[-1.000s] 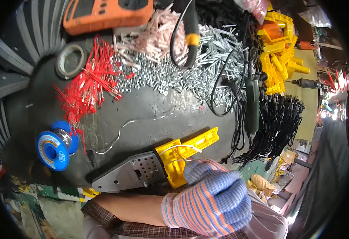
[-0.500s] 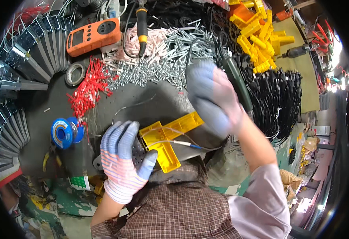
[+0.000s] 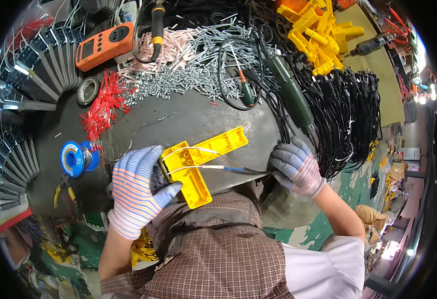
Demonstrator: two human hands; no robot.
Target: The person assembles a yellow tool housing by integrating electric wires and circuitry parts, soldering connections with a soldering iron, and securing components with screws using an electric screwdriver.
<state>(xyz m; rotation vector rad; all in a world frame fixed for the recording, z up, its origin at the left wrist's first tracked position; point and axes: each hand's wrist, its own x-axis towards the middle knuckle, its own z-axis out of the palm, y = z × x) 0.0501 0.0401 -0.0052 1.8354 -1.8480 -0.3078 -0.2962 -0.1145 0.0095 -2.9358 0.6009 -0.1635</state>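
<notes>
Hands at a yellow plastic housing (image 3: 201,162) on the dark tabletop (image 3: 198,114).
Left hand (image 3: 138,192) grips its near end; right hand (image 3: 295,167) pinches the wires (image 3: 213,167) running off it.

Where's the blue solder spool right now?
In the head view, the blue solder spool sits on the grey bench at the person's left, just left of the gloved left hand and below the red terminals.
</notes>
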